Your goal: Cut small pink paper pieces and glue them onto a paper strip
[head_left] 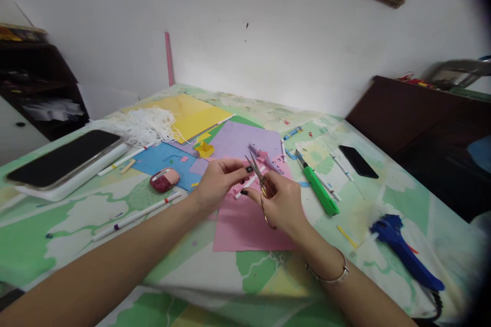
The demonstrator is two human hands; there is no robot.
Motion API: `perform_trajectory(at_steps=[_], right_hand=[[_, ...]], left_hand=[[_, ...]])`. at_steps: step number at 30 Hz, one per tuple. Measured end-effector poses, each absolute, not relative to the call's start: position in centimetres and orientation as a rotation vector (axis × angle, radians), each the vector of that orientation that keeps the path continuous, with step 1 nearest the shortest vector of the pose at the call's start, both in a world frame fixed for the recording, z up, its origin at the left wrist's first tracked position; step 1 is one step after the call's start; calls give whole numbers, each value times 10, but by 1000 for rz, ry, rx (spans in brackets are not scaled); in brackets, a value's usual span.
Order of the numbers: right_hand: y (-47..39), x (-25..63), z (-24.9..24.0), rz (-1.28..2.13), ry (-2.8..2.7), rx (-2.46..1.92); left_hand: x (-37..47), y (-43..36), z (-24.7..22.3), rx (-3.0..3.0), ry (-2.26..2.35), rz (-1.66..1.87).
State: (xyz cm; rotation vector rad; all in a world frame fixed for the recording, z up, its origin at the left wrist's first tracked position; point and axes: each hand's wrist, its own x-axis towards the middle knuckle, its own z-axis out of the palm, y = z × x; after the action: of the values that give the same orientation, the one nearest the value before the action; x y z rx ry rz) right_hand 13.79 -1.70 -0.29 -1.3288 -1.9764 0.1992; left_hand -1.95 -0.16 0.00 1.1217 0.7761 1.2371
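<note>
My right hand (287, 203) is closed on a small pair of scissors (262, 179) with gold-coloured handles, thumb and fingers at the loops. The blades point up and away, slightly parted. My left hand (215, 181) is closed in a pinch beside the blade tips; whatever it holds is too small or hidden to make out. Both hands are above a pink paper sheet (249, 227). Pink paper scraps (232, 192) and a white pen (249, 184) lie beneath the fingers. Just beyond the scissors are curled lilac paper pieces (271, 162) on a lilac sheet (241, 138).
A green box cutter (321, 191) with its blade out lies right of my hands. Farther right are a black phone (358, 161) and a blue glue gun (408, 253). On the left are white yarn (148, 125), a red-and-pink case (164, 180) and a larger phone (65, 156).
</note>
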Motion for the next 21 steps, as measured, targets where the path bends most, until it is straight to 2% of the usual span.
perform_trajectory(at_steps=[21], right_hand=[[-18, 137, -6, 7, -1969, -1264]], left_hand=[[-20, -2, -3, 1096, 773, 1212]])
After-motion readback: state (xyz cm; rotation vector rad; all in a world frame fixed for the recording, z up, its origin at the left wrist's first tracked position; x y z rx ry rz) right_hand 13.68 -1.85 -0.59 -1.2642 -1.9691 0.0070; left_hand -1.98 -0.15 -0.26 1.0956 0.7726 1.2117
